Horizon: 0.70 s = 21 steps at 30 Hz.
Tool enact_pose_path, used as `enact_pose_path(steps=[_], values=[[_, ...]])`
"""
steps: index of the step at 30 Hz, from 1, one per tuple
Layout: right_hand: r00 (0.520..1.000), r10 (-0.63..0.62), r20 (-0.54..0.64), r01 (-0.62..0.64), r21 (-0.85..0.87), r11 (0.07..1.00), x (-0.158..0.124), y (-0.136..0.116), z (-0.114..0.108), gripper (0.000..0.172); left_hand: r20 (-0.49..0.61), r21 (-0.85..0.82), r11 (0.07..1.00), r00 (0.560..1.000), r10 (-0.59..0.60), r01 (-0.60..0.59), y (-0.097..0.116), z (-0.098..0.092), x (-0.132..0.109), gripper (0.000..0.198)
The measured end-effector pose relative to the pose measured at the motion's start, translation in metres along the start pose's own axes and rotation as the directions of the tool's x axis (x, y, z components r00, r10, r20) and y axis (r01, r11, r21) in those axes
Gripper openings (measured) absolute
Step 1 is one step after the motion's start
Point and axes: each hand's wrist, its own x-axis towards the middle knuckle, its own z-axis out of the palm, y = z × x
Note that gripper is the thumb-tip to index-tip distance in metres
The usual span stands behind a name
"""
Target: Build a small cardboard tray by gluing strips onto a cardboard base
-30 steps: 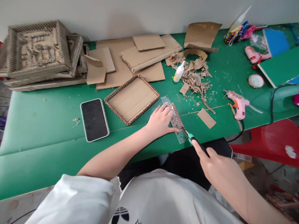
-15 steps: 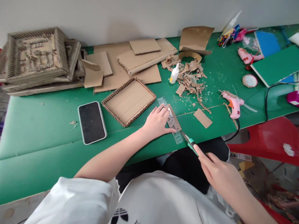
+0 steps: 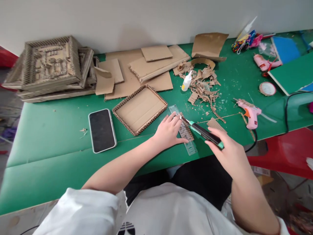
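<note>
Left hand (image 3: 168,132) splayed, pressing down a clear ruler (image 3: 191,148); corrugated strip (image 3: 190,133) shows along its right side. Right hand (image 3: 228,151) closed round a cutter (image 3: 206,134), tip near the left fingertips. Around, left to right: stacked cardboard frames (image 3: 52,80), phone (image 3: 102,130), shallow tray (image 3: 140,109), glue bottle (image 3: 186,82), scraps (image 3: 204,93), corrugated offcut (image 3: 215,123) partly covered by right hand, pink glue gun (image 3: 251,114). Green worktop (image 3: 49,130), seamed; pale wall (image 3: 122,23) behind; red chair (image 3: 288,147) at right.
</note>
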Motion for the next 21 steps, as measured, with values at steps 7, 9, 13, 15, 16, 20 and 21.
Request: enact_pose_path(steps=[7,9,13,15,16,20,21], values=[[0.884,0.208,-0.419,-0.093,0.277,0.956,0.025,-0.004,0.002,0.028,0.028,0.002,1.0,1.0,-0.006,0.006,0.0,-0.002,0.001,0.09],[0.814,0.254,-0.523,-0.043,0.382,0.923,0.031,-0.004,0.004,0.029,0.031,0.003,1.0,1.0,-0.004,0.004,0.001,-0.002,0.001,0.09],[0.664,0.375,-0.647,0.173,0.621,0.764,0.056,-0.003,0.011,0.035,0.027,0.008,1.0,1.0,-0.003,0.003,0.0,-0.002,0.001,0.09],[0.641,0.405,-0.652,0.264,0.683,0.681,0.074,-0.003,0.014,0.034,0.025,0.009,1.0,1.0,0.0,0.0,0.0,-0.001,0.001,0.09],[0.641,0.401,-0.654,0.321,0.704,0.634,0.083,-0.002,0.014,0.03,0.024,0.009,1.0,1.0,0.003,-0.003,0.0,-0.001,0.001,0.09],[0.707,0.313,-0.634,0.469,0.752,0.464,0.113,-0.003,0.015,0.023,0.012,0.018,1.0,1.0,0.008,-0.008,-0.001,-0.001,0.001,0.091],[0.735,0.283,-0.616,0.454,0.757,0.471,0.117,-0.004,0.017,0.022,0.01,0.022,1.0,1.0,0.007,-0.007,-0.001,0.0,0.001,0.091]])
